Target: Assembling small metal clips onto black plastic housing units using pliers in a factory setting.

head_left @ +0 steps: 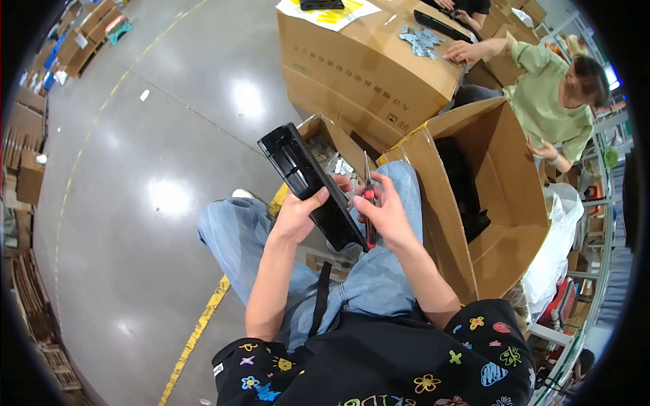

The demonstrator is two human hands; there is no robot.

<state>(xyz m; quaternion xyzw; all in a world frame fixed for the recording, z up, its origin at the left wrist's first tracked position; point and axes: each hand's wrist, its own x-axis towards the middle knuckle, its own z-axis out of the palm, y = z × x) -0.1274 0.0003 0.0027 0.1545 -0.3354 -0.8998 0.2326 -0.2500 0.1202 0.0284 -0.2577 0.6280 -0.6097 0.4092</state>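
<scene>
Over my lap, my left hand [301,213] is closed around a long black plastic housing [296,166]. Its thumb lies on the near face, and some fingertips show past the right edge. The housing tilts from upper left to lower right. Close beside that edge, my right hand [386,210] grips a slim hand tool [370,196] with a red and black handle. Its pointed metal tip is directed away from me; the exact kind is unclear. Beyond the housing, an open carton [349,145] contains many small grey metal pieces [332,161].
To my right stands a large open cardboard box [504,179] with black parts [459,183] inside. Ahead, a big carton [369,74] carries grey metal plates [421,42] and a black part [441,26]. A co-worker in green [552,95] reaches over it. Yellow tape [196,338] marks the floor.
</scene>
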